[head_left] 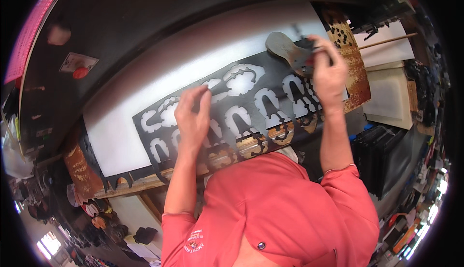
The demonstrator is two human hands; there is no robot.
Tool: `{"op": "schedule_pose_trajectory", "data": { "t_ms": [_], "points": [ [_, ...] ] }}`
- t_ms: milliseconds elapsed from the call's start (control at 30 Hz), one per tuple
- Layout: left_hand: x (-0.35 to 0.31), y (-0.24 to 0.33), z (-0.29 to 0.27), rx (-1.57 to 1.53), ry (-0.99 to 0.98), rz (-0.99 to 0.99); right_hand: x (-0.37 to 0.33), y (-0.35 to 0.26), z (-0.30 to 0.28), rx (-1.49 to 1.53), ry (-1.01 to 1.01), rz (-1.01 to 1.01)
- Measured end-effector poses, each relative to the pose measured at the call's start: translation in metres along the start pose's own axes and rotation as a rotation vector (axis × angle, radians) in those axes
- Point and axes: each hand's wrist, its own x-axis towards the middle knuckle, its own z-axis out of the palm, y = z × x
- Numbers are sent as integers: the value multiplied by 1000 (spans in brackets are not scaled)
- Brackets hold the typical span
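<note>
A dark flat sheet point(220, 103) has rows of horseshoe-shaped holes cut through it; its near edge hangs in curled strips over the bench. My left hand point(192, 115) hovers over the sheet's left half, thumb and fingertips drawn together; I cannot make out anything between them. Over the sheet's far right part, my right hand point(332, 71) is curled round the dark end of a grey-brown, sole-shaped piece point(281, 47). Motion blurs that end, where small dark parts and a spot of red show. My fingers hide the rest of it.
Beneath the sheet lies a white board point(108, 139) on a worn wooden bench. A dark machine body point(145, 20) with a red button point(80, 72) rises behind. Small black scraps point(343, 35) dot the rusty right end. Black sheets point(382, 153) stand stacked at lower right.
</note>
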Motion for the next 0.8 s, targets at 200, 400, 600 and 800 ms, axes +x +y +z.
{"op": "schedule_pose_trajectory", "data": {
  "t_ms": [200, 400, 600, 800],
  "points": [
    [-51, 59, -7, -538, -405, -523, -54, -30, 69, -223, -269, -368],
    [-45, 53, -14, -818, -182, -793, -94, -57, 88, -199, -477, -523],
    [-45, 33, -43, -627, -54, -487, -84, -38, 75, -9, -622, -493],
    [-34, -36, -103, -322, 280, -558, -72, 27, 91, 27, -401, -126]
  ]
}}
